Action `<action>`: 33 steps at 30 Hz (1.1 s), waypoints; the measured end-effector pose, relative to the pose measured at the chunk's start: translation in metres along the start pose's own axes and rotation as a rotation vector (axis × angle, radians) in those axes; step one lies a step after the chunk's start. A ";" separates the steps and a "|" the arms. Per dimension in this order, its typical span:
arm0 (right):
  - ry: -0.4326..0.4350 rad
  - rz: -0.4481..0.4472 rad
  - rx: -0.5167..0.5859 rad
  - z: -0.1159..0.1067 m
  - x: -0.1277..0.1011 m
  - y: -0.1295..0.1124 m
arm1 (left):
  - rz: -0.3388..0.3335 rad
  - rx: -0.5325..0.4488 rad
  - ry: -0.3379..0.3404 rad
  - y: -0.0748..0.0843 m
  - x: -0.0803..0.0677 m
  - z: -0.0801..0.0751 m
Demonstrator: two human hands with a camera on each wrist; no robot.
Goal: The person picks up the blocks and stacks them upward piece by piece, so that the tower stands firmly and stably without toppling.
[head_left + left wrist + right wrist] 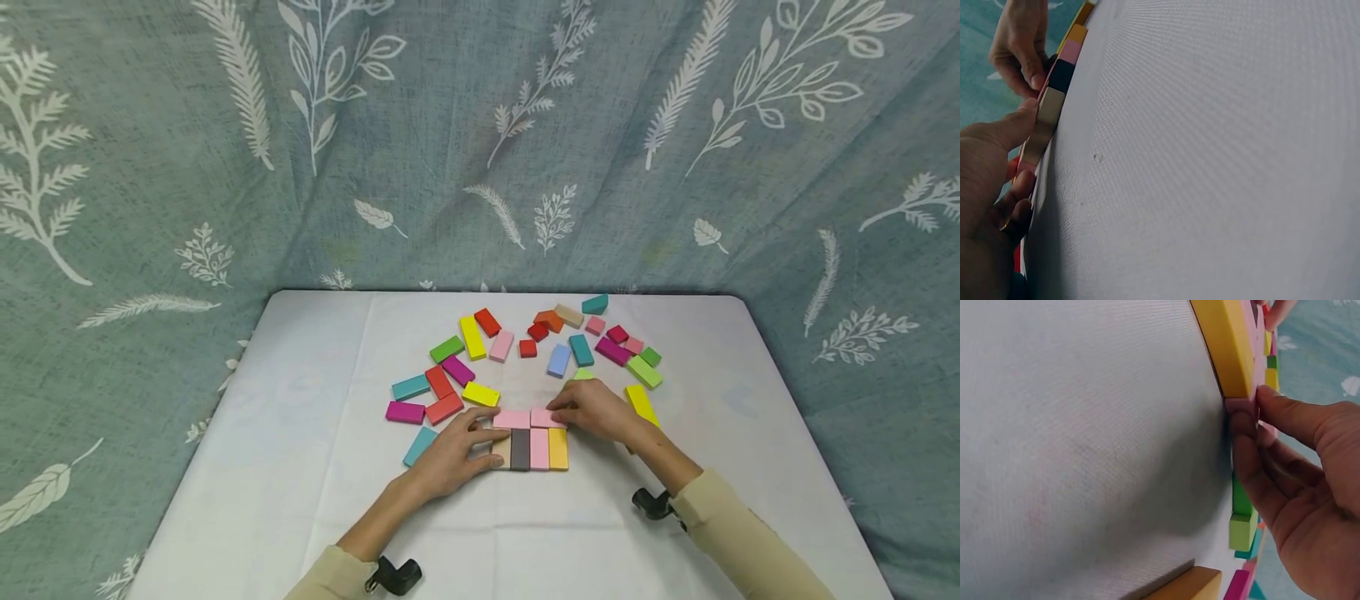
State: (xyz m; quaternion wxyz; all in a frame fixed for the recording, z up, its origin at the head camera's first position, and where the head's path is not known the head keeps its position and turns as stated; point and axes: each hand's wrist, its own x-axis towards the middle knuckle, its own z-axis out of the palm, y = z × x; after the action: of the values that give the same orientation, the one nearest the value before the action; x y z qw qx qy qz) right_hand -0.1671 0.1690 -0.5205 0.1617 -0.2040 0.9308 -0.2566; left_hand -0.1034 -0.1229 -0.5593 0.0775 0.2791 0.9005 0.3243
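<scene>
Four blocks lie side by side in a row (529, 449): beige (501, 451), dark grey, pink and orange-yellow (558, 448). Two pink blocks lie crosswise along the row's far side. My left hand (491, 447) holds the beige block (1047, 119), with the thumb on its near end and the forefinger along the left pink block (512, 418). My right hand (558, 414) pinches the right pink block (544, 417) between thumb and fingers (1272, 406), right beside the orange-yellow block (1225, 344). The right hand (1019, 50) also shows in the left wrist view.
Several loose coloured blocks (480, 337) lie scattered in an arc behind the hands on the white cloth-covered table (300, 467). A teal block (420, 446) lies left of my left hand and a yellow one (641, 404) by my right wrist. A leaf-patterned curtain (450, 142) hangs behind.
</scene>
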 end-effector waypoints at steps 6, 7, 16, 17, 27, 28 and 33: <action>-0.020 -0.018 0.023 0.002 0.001 0.002 | 0.003 0.000 0.001 0.000 0.000 0.001; -0.022 -0.021 0.023 0.002 0.001 0.002 | 0.002 0.000 0.001 0.000 -0.001 0.001; -0.030 -0.018 0.027 0.002 0.000 0.001 | 0.006 -0.006 0.007 -0.001 0.000 0.001; -0.029 -0.021 0.027 0.002 0.000 0.001 | 0.007 -0.007 0.007 -0.001 0.000 0.001; -0.028 -0.016 0.031 -0.007 0.002 0.002 | 0.008 -0.009 0.003 -0.001 0.000 0.000; -0.022 -0.010 0.043 -0.009 0.003 0.003 | 0.009 -0.008 0.003 0.000 0.000 0.000; 0.045 -0.015 0.116 -0.023 0.012 0.013 | 0.024 0.006 0.013 -0.001 0.000 0.001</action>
State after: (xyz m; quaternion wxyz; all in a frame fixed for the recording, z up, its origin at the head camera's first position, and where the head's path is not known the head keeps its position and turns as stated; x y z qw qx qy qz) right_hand -0.1912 0.1835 -0.5111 0.1502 -0.1955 0.9162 -0.3158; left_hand -0.1037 -0.1230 -0.5606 0.0667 0.2878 0.8986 0.3244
